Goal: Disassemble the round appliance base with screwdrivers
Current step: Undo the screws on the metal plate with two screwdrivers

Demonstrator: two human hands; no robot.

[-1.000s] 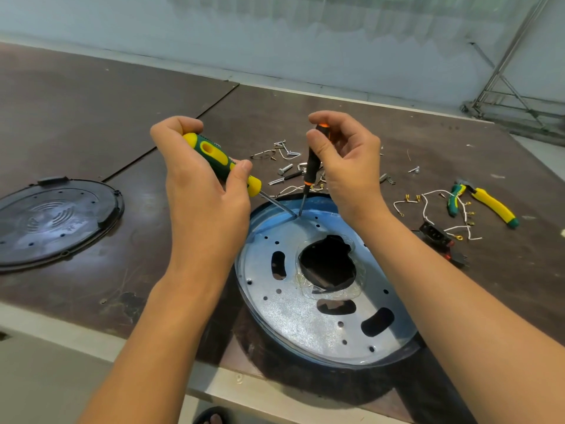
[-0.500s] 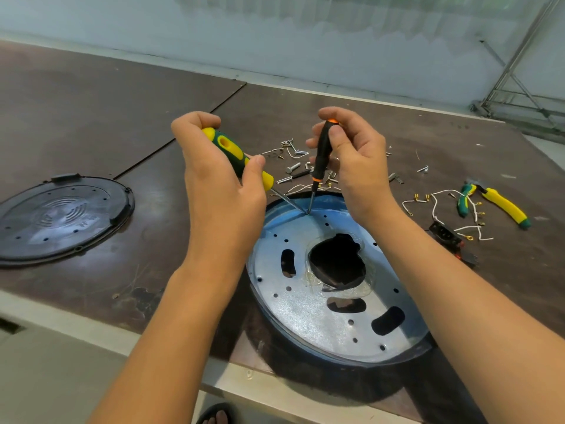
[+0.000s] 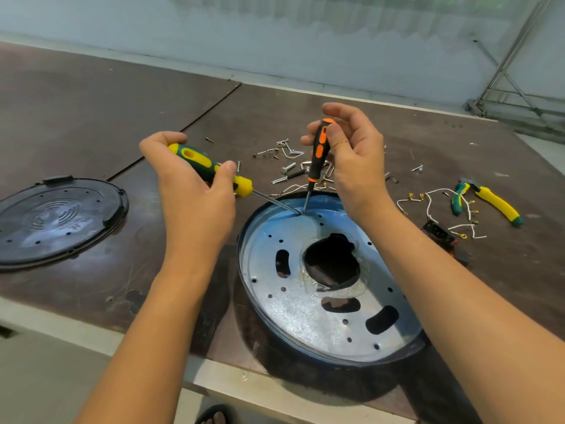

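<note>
As left hand (image 3: 195,206) and right hand (image 3: 359,166) grip screwdrivers (image 3: 208,168) (image 3: 318,154), tips meet — base rim (image 3: 243,255).

Place: I read this as a repair workshop, not a home.
Bench: I see a worn, stained dark brown worktable (image 3: 91,102) made of joined boards.
Tools: green-yellow screwdriver (image 3: 195,157), orange-black screwdriver (image 3: 318,154), pliers (image 3: 495,203).
Litter: loose screws (image 3: 287,168) and cut wires (image 3: 428,206) strewn about.
Backdrop: bare pale wall (image 3: 305,41), metal frame (image 3: 519,71) standing by it.
</note>
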